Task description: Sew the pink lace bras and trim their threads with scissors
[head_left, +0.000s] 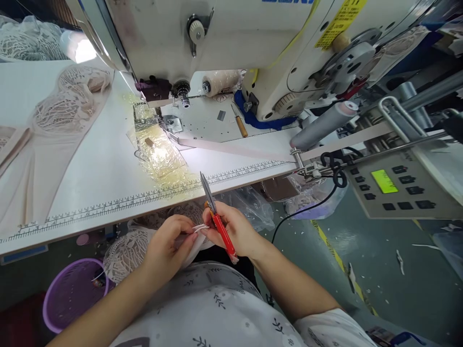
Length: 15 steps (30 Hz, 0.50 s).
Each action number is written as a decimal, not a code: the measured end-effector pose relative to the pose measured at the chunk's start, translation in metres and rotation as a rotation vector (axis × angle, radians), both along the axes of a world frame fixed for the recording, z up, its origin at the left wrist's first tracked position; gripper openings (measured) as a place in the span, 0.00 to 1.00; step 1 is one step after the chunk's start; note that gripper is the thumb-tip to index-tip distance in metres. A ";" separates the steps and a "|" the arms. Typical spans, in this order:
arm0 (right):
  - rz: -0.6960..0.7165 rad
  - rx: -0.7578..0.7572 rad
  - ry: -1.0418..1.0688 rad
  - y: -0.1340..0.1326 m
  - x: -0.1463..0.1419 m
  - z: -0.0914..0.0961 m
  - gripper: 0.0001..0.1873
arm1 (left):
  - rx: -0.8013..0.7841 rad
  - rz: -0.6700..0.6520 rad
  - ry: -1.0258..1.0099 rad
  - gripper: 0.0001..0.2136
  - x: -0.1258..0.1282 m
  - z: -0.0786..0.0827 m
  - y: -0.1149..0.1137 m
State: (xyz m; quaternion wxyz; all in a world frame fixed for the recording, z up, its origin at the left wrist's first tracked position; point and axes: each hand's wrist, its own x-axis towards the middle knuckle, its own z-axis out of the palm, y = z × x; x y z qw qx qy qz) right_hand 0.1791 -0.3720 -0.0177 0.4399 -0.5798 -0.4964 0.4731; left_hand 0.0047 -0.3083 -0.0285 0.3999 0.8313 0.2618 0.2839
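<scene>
While a bit of pale fabric (191, 250) is pinched between thumb and fingertips by the left hand (164, 248), red-handled snips (223, 235) are gripped in the right hand (240, 233), its thumb tip pressed to the fabric too. Blades are pointed toward the white table (104, 159). The fabric's held over the lap, just off the ruler-marked edge, lace (126, 250) bunched nearby.

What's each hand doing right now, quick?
Left hand: closed, pinching the pale pink, soft fabric piece.
Right hand: closed on the red-handled metal scissors, apparently touching that fabric too.
</scene>
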 end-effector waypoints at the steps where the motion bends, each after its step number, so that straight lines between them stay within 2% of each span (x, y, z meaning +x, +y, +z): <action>1: 0.002 -0.005 0.005 0.000 0.000 0.000 0.17 | -0.046 0.013 0.013 0.05 0.000 0.000 0.000; 5: -0.008 -0.032 0.027 0.000 0.001 0.000 0.17 | -0.178 0.046 0.040 0.05 -0.001 0.001 0.000; 15: -0.056 -0.022 0.077 0.000 -0.003 -0.004 0.14 | -0.182 0.042 0.040 0.05 -0.004 0.000 -0.001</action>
